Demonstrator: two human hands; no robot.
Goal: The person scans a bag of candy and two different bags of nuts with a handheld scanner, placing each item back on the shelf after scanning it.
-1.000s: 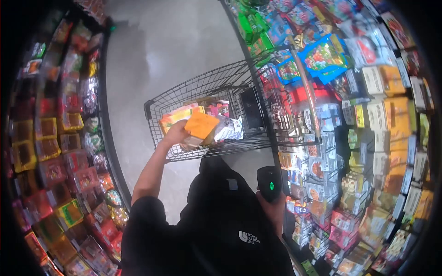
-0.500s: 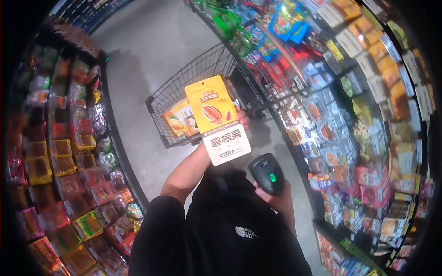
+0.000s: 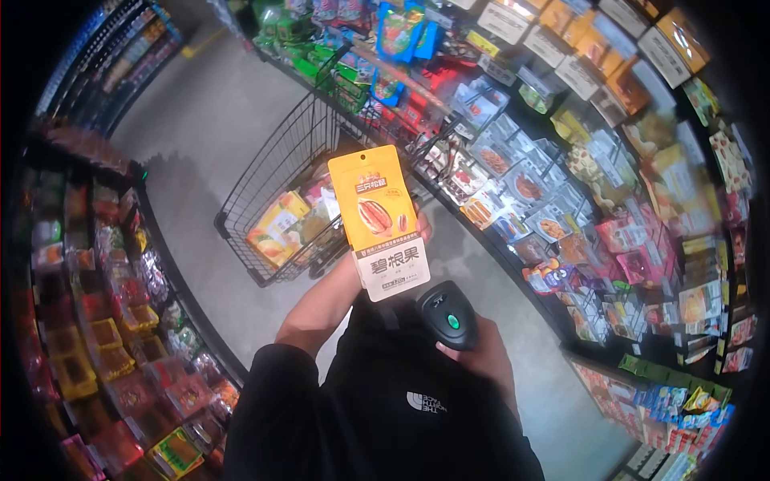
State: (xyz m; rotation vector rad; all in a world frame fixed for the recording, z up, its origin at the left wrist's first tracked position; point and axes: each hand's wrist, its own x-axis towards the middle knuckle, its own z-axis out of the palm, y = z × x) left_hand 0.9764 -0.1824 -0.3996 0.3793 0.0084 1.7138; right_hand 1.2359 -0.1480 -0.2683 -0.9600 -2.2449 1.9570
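A yellow and white snack pouch [image 3: 381, 232] with pictures of nuts is held upright in front of me. My left hand [image 3: 423, 226] grips it from behind, with fingertips showing at its right edge; the rest of that hand is hidden. My right hand [image 3: 478, 349] is closed around a black handheld scanner [image 3: 447, 315] with a green light, just below and to the right of the pouch. Beyond the pouch stands a wire shopping cart [image 3: 269, 172] with colourful packages [image 3: 281, 228] inside.
Shelves of packaged snacks [image 3: 120, 337] line the left side. On the right, a long rack [image 3: 529, 184] holds many hanging and stacked packets. Grey floor [image 3: 200, 120] runs between them, and a lower display [image 3: 674, 409] is at the bottom right.
The view has turned, and the cart and shelves appear shifted left. The scanner has moved slightly left and up, closer to the pouch. The pouch stays in my left hand.
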